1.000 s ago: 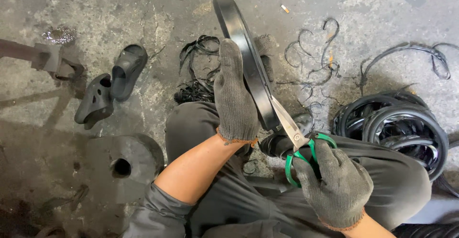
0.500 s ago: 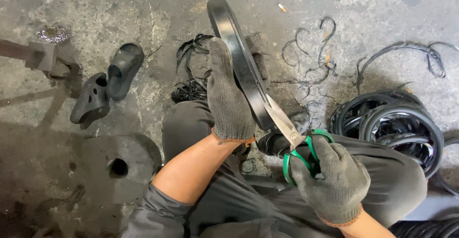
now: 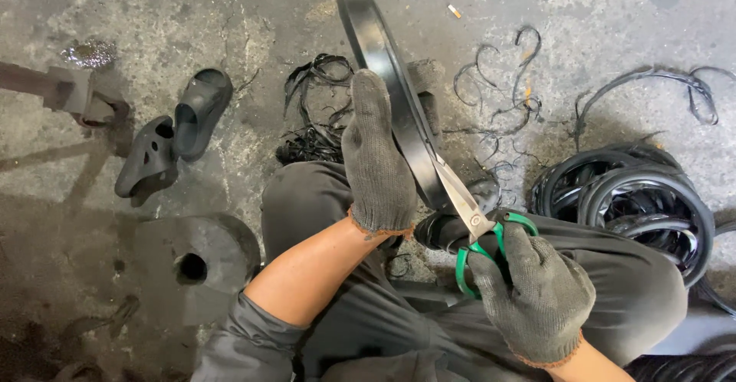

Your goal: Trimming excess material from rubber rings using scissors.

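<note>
**Trimming a black rubber ring with green-handled scissors**

Head view: I am looking down at my own lap as I sit over a concrete floor [image 3: 192,14]. My left hand [image 3: 377,163], in a grey knit glove, is lying flat along the side of a black rubber ring [image 3: 381,67], fingers stretched out and pressed against it rather than curled round it, propping it on edge. The ring is standing between my knees, its far arc tilting away over the floor. My right hand [image 3: 537,294], gloved too, is closed through the loops of the green-handled scissors [image 3: 471,225]; the blades are meeting the ring's rim near its lower end, nearly shut.

I am judging the ring as fairly stiff: it is holding its curve without sagging, yet rubber like this should flex under pressure. It looks light enough for one hand. The smooth face may be slippery, so the knit glove is helping; the best hold seems to be the rim near the cut.

Thin black trimmings [image 3: 318,113] are lying on the floor beyond my knee, more rings [image 3: 636,198] are piled to the right, and a pair of dark sandals [image 3: 172,133] to the left.
</note>
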